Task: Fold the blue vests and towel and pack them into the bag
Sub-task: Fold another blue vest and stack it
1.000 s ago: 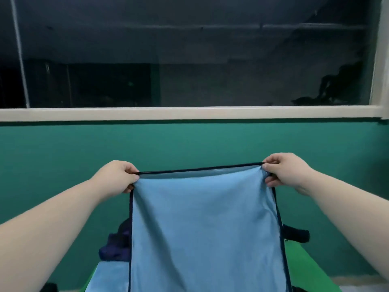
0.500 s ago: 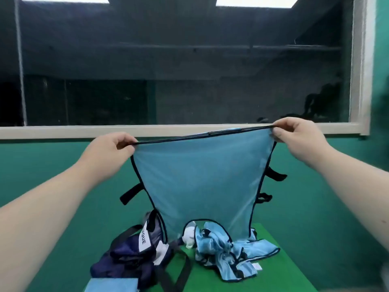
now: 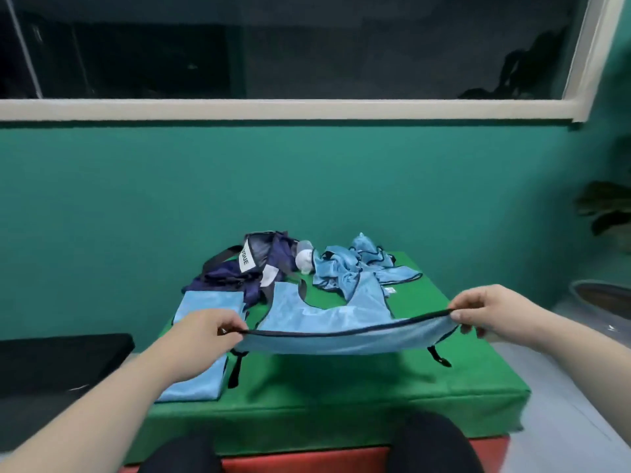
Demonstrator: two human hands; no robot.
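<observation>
Left hand (image 3: 208, 331) and right hand (image 3: 485, 312), each with fingers curled, pinch the two near corners of a blue vest (image 3: 327, 319) along its dark-trimmed hem. The hem is stretched between the hands and raised off the green table (image 3: 341, 387). The far part of the vest, with its neck opening, lies flat on the table top. Black straps (image 3: 438, 356) hang from the vest's sides below the raised edge.

A light blue towel (image 3: 208, 303) lies flat on the left part of the table, partly under the left forearm. Just behind it, at the far left, sits the dark blue bag (image 3: 252, 268), slumped, showing a white label. A crumpled heap of blue vests (image 3: 355, 264) lies at the far right, beside the bag. A small white object (image 3: 304, 261) between bag and heap cannot be identified. A teal wall (image 3: 307, 182) and a dark window (image 3: 307, 46) stand behind the table.
</observation>
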